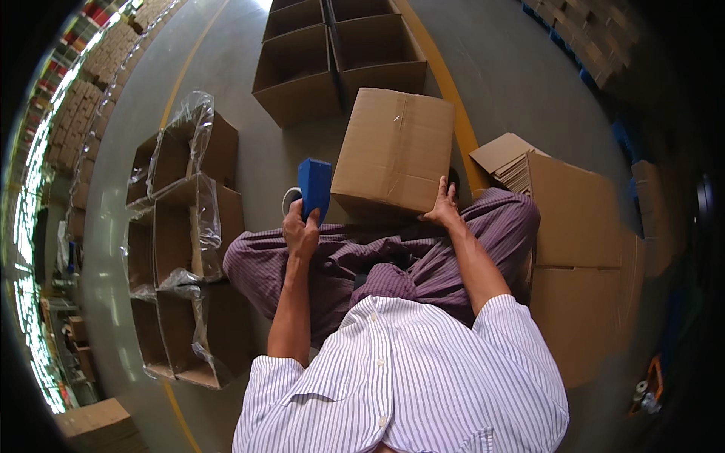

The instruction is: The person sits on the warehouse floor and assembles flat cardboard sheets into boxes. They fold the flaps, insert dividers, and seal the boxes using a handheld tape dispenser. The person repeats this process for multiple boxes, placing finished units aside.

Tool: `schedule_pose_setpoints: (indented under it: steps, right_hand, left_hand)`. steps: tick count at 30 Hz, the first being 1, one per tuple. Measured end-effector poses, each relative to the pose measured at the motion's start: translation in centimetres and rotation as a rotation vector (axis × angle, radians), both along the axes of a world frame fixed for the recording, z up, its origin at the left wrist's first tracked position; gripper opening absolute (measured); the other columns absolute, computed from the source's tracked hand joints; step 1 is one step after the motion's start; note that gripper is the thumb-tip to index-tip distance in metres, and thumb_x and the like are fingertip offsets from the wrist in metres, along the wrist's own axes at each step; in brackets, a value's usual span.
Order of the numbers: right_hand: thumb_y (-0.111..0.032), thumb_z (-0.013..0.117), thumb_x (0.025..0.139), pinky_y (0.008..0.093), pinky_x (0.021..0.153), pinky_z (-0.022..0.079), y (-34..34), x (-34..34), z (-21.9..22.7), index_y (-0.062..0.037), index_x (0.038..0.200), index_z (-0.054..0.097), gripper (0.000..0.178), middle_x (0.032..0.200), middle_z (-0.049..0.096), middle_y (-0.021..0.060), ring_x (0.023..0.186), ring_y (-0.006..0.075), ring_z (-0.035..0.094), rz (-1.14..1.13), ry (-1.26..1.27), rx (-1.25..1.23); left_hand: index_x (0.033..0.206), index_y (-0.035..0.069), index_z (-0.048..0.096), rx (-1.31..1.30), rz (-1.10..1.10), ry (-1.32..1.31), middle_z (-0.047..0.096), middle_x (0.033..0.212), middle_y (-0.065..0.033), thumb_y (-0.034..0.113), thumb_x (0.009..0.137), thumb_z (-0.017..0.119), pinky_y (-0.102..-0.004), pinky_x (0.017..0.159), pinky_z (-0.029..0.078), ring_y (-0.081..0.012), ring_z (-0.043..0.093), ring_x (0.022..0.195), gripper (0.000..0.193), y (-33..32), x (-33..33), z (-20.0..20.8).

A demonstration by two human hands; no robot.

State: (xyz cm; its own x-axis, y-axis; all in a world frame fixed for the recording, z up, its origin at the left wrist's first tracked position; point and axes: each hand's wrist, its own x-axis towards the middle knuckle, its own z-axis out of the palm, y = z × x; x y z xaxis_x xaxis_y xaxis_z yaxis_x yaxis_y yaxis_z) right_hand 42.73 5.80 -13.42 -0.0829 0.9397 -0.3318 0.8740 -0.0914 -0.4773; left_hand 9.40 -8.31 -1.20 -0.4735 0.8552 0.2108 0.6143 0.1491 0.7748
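My left hand [302, 232] is wrapped round a blue hand-held tape dispenser [314, 185], raised to the left of a brown cardboard carton [394, 151]. A pale ring, like a tape roll, shows at the dispenser's left side. The carton stands just beyond my folded legs, with a tape strip along the middle seam of its top. My right hand [444, 208] rests against the carton's near right corner, fingers spread and thumb along the lower edge. The carton's far sides and underside are hidden.
Open empty cartons [302, 87] stand in rows ahead. More open cartons [198, 226], partly draped in clear plastic film, stand to my left. Flattened cardboard sheets [578, 211] lie stacked close on my right. Yellow lines [434, 57] cross the grey floor, and stacked goods line both sides.
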Motion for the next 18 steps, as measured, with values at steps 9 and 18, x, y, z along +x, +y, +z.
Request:
schedule_pose_setpoints:
  steps: [9, 18]
  right_hand:
    - [-0.009, 0.085, 0.061, 0.0440, 0.102, 0.047, 1.7, 0.5, 1.2, -0.0223, 0.155, -0.011, 0.135, 0.161, 0.004, 0.0212, 0.129, 0.0418, 0.048, -0.060, -0.141, -0.060]
    - [0.004, 0.063, 0.074, 0.0436, 0.103, 0.046, 3.5, -0.9, 1.2, -0.0231, 0.157, 0.007, 0.104, 0.159, 0.020, 0.0199, 0.128, 0.0413, 0.050, 0.169, -0.060, 0.013]
  left_hand:
    - [0.112, -0.001, 0.058, 0.014, -0.009, -0.352, 0.065, 0.098, -0.0087, 0.010, 0.093, 0.063, -0.0299, 0.082, 0.049, -0.0171, 0.061, 0.086, 0.022, -1.5, -1.8, 0.5]
    - [0.117, 0.000, 0.056, 0.036, -0.106, -0.373, 0.064, 0.102, -0.0071, 0.010, 0.093, 0.064, -0.0283, 0.084, 0.048, -0.0139, 0.059, 0.091, 0.027, -1.2, 0.7, 0.2]
